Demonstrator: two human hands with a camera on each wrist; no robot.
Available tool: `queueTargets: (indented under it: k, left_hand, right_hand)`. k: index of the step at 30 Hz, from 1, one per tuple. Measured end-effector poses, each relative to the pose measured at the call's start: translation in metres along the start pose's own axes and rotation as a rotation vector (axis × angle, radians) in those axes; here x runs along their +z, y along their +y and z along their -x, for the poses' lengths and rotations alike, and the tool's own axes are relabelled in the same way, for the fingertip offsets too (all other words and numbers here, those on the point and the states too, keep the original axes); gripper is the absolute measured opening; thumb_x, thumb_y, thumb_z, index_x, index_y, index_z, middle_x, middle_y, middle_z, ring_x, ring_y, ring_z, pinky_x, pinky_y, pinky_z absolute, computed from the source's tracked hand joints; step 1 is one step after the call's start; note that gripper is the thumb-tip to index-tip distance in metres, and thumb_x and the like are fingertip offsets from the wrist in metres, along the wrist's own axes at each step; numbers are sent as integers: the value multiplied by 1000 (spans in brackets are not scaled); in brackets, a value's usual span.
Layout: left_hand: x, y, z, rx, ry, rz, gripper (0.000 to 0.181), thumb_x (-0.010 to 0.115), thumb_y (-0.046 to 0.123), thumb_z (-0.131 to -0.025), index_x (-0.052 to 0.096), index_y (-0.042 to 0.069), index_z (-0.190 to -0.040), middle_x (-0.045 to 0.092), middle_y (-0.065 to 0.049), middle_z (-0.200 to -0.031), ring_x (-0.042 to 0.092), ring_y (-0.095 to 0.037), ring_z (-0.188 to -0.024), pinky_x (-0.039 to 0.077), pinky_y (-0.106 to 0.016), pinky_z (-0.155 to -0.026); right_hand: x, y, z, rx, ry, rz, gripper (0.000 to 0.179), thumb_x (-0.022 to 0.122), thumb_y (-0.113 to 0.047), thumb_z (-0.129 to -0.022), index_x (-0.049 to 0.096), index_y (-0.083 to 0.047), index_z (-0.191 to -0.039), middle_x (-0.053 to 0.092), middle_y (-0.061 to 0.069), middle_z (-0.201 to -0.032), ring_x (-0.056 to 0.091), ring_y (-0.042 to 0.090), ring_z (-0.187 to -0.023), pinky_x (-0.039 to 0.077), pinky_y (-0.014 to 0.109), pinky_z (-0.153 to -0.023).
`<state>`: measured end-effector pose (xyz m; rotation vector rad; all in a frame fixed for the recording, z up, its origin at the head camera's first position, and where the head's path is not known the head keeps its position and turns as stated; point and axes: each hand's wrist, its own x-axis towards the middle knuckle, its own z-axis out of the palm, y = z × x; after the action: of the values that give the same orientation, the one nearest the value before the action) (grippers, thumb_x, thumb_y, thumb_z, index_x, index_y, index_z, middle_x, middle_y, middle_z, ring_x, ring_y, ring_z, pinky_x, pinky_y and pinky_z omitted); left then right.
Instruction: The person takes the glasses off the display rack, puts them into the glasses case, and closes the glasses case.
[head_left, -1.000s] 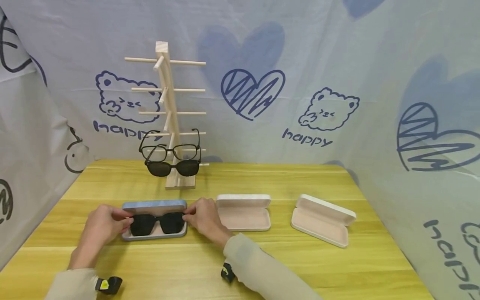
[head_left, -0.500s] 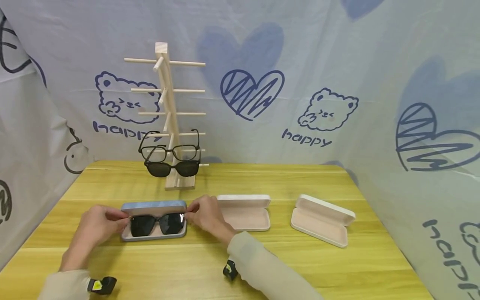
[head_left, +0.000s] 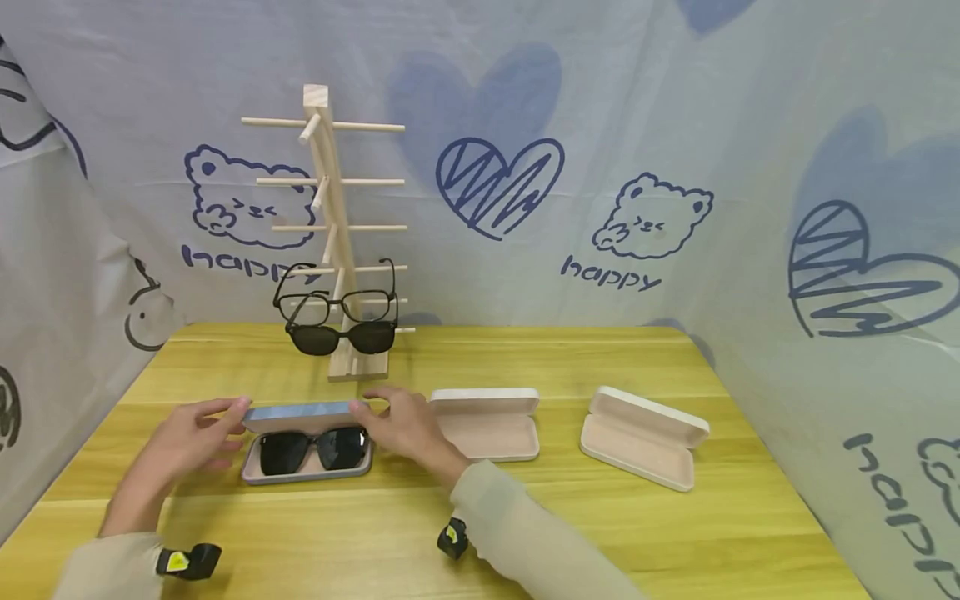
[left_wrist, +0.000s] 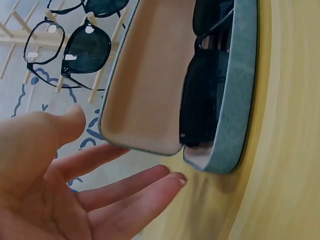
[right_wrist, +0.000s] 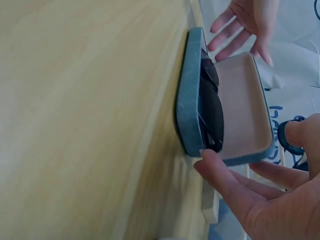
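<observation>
An open blue eyeglass case (head_left: 309, 411) stands on the table with its lid raised, and dark sunglasses (head_left: 313, 450) lie in its base. My left hand (head_left: 187, 437) is at the case's left end, fingers spread and relaxed. In the left wrist view that hand's thumb is apart from the lid, and one fingertip is close to the lid's corner. At the other end is my right hand (head_left: 408, 423), thumb and fingers parted around the lid corner. In the right wrist view, a fingertip of the right hand (right_wrist: 280, 195) is at the base's end; whether it touches is unclear.
A wooden peg stand (head_left: 335, 208) rises behind the case, carrying clear-lens glasses (head_left: 367, 305) and sunglasses (head_left: 371, 338). To the right stand two open pale cases, the nearer white case (head_left: 487, 439) and the farther white case (head_left: 637, 454). Printed cloth hangs around the table (head_left: 562, 533).
Both hands have let go of the sunglasses, which now lie in the case. They have moved up to the ends of the lid, and the lid has tipped slightly forward.
</observation>
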<state>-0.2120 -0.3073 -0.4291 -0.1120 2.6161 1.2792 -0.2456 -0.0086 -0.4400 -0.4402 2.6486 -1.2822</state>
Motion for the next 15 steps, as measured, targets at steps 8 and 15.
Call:
queueTargets:
  k: [8, 15]
  left_hand:
    - [5, 1, -6, -22, -91, 17, 84, 41, 54, -108, 26, -14, -156, 48, -45, -142, 72, -40, -111, 65, -40, -80]
    - [4, 0, -6, -15, -124, 51, 82, 45, 51, -108, 28, -13, -156, 49, -45, -141, 70, -43, -114, 65, -42, -82]
  right_hand:
    - [13, -3, -1, 23, 1, 28, 51, 52, -49, -106, 63, -16, -143, 31, -9, -42, 23, 7, -38, 25, 23, -43]
    - [13, 0, -3, 25, -11, 11, 44, 57, -46, -104, 69, -17, -135, 38, -8, -44, 28, 7, -39, 28, 21, -44]
